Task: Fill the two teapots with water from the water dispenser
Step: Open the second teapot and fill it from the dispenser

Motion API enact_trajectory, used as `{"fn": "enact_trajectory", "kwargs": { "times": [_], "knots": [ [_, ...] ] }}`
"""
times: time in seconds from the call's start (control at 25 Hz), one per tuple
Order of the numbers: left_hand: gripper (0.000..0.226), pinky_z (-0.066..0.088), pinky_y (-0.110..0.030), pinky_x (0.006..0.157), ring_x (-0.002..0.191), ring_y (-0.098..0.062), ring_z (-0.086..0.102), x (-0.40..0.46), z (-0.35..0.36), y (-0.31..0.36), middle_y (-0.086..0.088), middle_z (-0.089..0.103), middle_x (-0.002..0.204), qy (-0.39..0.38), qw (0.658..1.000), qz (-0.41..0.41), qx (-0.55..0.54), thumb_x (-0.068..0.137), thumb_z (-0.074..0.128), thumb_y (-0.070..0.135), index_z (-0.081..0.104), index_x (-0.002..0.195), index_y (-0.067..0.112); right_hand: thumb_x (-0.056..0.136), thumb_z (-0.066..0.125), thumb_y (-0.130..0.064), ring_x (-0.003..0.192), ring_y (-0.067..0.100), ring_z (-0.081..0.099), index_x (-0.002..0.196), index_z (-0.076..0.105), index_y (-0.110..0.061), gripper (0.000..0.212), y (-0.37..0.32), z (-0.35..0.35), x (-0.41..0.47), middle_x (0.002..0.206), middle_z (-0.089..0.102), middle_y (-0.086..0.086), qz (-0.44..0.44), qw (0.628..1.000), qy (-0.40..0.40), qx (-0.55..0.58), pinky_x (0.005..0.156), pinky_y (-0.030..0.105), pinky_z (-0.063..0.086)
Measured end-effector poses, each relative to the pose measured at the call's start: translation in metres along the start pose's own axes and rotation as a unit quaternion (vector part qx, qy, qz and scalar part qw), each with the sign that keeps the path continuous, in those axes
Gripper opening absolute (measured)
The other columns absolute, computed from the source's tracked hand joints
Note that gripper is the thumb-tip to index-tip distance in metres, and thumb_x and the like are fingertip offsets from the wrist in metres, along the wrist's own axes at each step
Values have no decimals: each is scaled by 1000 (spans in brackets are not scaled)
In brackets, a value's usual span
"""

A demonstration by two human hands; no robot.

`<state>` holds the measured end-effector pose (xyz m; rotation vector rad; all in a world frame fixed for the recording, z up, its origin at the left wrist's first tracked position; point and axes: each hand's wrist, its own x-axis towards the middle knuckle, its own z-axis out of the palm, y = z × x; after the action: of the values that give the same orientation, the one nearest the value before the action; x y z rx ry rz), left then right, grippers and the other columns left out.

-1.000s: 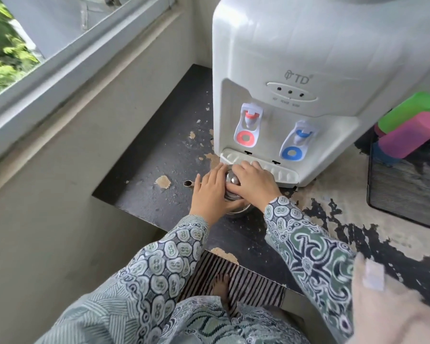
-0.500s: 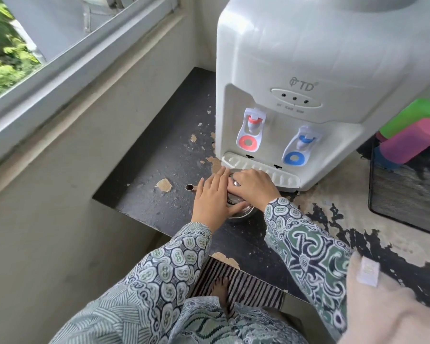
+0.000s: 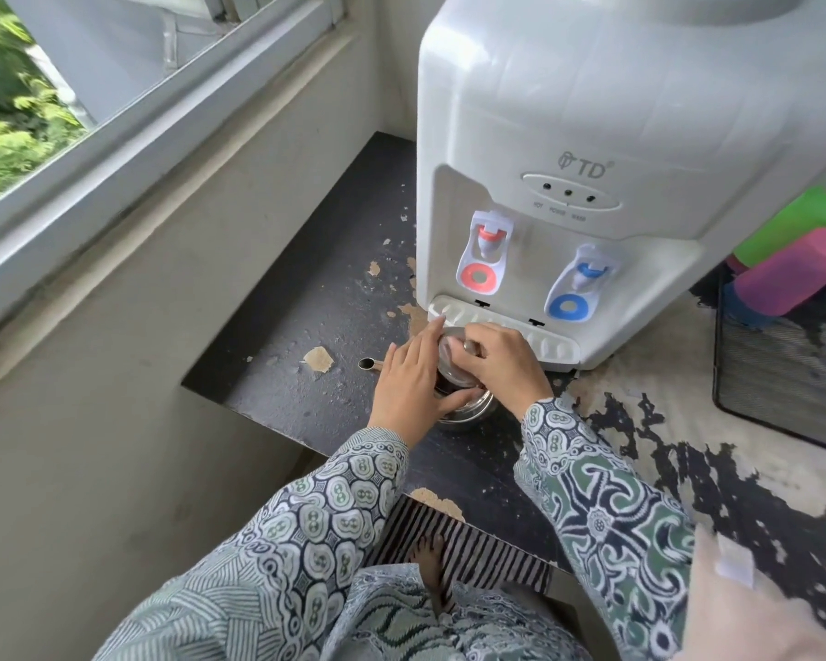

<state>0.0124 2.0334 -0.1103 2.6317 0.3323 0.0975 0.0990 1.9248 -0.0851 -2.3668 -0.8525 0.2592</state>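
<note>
Dispenser: white plastic countertop water dispenser (image 3: 616, 112), marked "TD".
Teapot: small steel teapot (image 3: 468, 407), near counter's front edge.
Left hand (image 3: 413, 388): cupping teapot.
Right hand (image 3: 499, 362): pinching its glass lid (image 3: 451, 362).

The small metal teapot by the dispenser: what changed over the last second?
The right hand, pinching the knob, has tilted the clear lid up off the small metal teapot. The left hand still steadies the pot, which stays before the white water dispenser.
</note>
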Motion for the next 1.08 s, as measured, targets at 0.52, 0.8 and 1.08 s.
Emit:
{"fn": "enact_trajectory", "kwargs": {
  "times": [0.52, 0.8, 1.08],
  "knots": [
    [100, 21, -40, 114, 137, -24, 29, 2, 1, -9, -4, 25, 153, -13, 998, 17, 63, 69, 24, 78, 18, 144, 13, 84, 60, -28, 80, 21, 55, 90, 52, -9, 22, 76, -13, -94, 98, 56, 6, 114, 978, 156, -77, 57, 29, 44],
    [101, 21, -40, 113, 138, -25, 27, 0, 3, -3, -4, 22, 154, -32, 997, 19, 64, 67, 19, 78, 15, 145, 14, 85, 58, -25, 101, 24, 49, 106, 55, -15, 23, 93, -9, -104, 115, 55, 4, 184, 973, 51, -132, 79, 37, 44],
    [133, 11, -46, 116, 142, -27, 13, 0, -9, -4, -9, 3, 157, -131, 989, 47, 53, 51, 46, 86, -5, 146, 8, 90, 48, -33, 118, 19, 41, 124, 48, -18, 36, 52, 2, -93, 125, 49, 2, 164, 981, 76, 70, 104, 34, 32]
  ]
}}
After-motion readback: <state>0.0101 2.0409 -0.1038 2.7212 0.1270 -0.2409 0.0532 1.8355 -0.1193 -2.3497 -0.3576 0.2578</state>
